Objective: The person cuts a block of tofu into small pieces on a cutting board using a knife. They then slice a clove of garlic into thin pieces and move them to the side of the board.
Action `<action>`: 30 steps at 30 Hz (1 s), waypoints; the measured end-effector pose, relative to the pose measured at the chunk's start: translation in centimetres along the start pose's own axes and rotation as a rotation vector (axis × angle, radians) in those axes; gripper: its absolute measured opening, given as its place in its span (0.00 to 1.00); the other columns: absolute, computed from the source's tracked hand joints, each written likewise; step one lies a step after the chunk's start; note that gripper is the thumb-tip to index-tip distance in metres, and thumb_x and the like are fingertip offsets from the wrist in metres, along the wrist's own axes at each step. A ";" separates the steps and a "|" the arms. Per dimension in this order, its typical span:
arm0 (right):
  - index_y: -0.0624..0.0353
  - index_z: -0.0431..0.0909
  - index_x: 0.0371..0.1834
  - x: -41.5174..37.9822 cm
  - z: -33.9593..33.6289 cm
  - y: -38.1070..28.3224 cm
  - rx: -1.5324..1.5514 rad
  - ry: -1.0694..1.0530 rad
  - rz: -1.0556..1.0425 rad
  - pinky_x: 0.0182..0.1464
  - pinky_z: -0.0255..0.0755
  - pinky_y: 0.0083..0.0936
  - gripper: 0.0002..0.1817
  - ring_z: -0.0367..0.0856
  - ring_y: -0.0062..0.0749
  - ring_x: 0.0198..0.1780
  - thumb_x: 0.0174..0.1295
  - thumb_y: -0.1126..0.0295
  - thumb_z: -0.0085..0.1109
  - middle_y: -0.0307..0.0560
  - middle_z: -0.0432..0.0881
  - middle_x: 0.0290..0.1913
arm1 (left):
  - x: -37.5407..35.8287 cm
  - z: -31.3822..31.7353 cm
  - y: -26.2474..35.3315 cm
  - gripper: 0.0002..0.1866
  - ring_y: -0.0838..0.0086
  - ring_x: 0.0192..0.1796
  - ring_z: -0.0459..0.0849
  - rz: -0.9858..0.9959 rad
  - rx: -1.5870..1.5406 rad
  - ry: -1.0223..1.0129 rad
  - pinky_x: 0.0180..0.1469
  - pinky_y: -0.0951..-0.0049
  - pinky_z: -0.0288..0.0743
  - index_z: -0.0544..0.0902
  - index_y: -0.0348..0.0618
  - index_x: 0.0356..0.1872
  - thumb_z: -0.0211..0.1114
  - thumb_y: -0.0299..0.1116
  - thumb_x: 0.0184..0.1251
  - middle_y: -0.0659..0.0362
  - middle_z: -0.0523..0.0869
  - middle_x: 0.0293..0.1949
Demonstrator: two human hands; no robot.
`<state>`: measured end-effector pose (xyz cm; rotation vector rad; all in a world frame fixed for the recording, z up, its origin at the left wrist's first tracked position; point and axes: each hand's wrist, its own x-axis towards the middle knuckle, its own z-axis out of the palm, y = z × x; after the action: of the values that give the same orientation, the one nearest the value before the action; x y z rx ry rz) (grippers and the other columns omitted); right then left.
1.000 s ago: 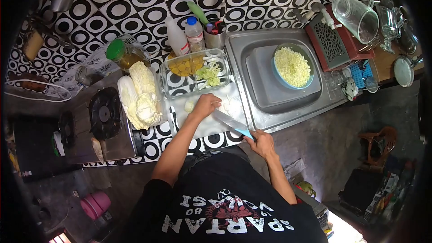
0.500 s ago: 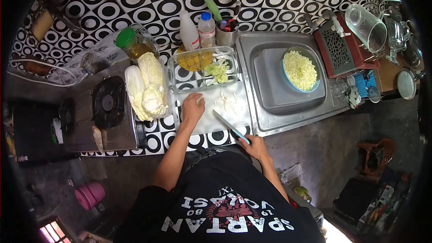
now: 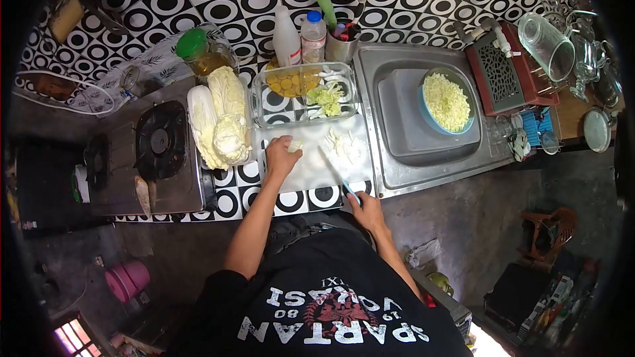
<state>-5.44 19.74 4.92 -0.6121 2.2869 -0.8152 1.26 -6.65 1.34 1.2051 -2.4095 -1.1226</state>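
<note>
My left hand (image 3: pixel 283 157) is closed on a pale cabbage piece (image 3: pixel 296 146) at the left part of the white cutting board (image 3: pixel 307 175). In my right hand (image 3: pixel 366 210) is a knife (image 3: pixel 335 170), gripped by its light blue handle near the counter's front edge. Its blade points up and left over the board, apart from the piece. White cut strips (image 3: pixel 344 146) lie to the right of the blade. Behind the board stands a rectangular glass dish (image 3: pixel 272 121) with pale green leaf pieces (image 3: pixel 327 98) inside.
Whole napa cabbages (image 3: pixel 218 119) sit left of the board, beside the gas stove (image 3: pixel 122 188). To the right, a blue bowl (image 3: pixel 424 114) of chopped cabbage (image 3: pixel 447 103) stands in the steel sink (image 3: pixel 387 182). Bottles (image 3: pixel 286 38) and a utensil cup (image 3: pixel 340 47) line the wall.
The cabbage piece now shows more clearly in my left hand. My right hand and the knife have shifted a little left. The whole view has moved slightly.
</note>
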 end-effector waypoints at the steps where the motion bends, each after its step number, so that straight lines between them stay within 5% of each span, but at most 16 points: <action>1: 0.65 0.80 0.36 -0.1 0.1 0.0 0.023 0.046 -0.003 0.37 0.72 0.41 0.21 0.80 0.58 0.33 0.63 0.54 0.54 0.64 0.79 0.25 | -0.3 -0.2 0.0 0.26 0.60 0.41 0.81 -0.003 -0.051 -0.021 0.46 0.67 0.76 0.81 0.37 0.45 0.74 0.31 0.39 0.49 0.80 0.40; 8: 0.68 0.79 0.38 -1.0 0.5 0.3 0.101 0.038 0.056 0.37 0.71 0.42 0.23 0.80 0.59 0.33 0.64 0.54 0.52 0.66 0.79 0.26 | -4.0 0.6 1.3 0.27 0.63 0.42 0.78 0.154 -0.177 -0.272 0.48 0.69 0.74 0.81 0.39 0.45 0.77 0.34 0.39 0.54 0.79 0.41; 10: 0.68 0.79 0.39 -1.2 0.7 0.5 0.113 0.039 0.054 0.37 0.71 0.43 0.23 0.80 0.60 0.34 0.65 0.54 0.51 0.66 0.79 0.26 | -5.0 1.2 1.4 0.30 0.60 0.46 0.75 0.412 0.076 -0.195 0.52 0.67 0.71 0.81 0.40 0.48 0.78 0.35 0.37 0.53 0.77 0.42; 20: 0.67 0.76 0.39 -1.2 0.7 -1.6 0.140 0.005 0.061 0.39 0.69 0.48 0.18 0.76 0.66 0.38 0.68 0.59 0.47 0.69 0.78 0.29 | -4.1 2.8 1.3 0.20 0.57 0.47 0.77 0.187 0.054 -0.277 0.52 0.64 0.72 0.82 0.39 0.43 0.71 0.34 0.47 0.52 0.79 0.40; 30: 0.67 0.73 0.38 -1.0 2.6 -1.0 0.078 0.065 -0.042 0.35 0.68 0.46 0.18 0.77 0.65 0.33 0.70 0.60 0.44 0.65 0.78 0.26 | -4.5 3.5 1.7 0.19 0.58 0.45 0.77 0.230 0.018 -0.179 0.49 0.64 0.72 0.83 0.41 0.43 0.70 0.37 0.50 0.53 0.78 0.39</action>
<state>-2.75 18.62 4.40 -0.6079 2.2958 -0.9524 1.38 -0.69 0.74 0.8353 -2.6124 -1.1826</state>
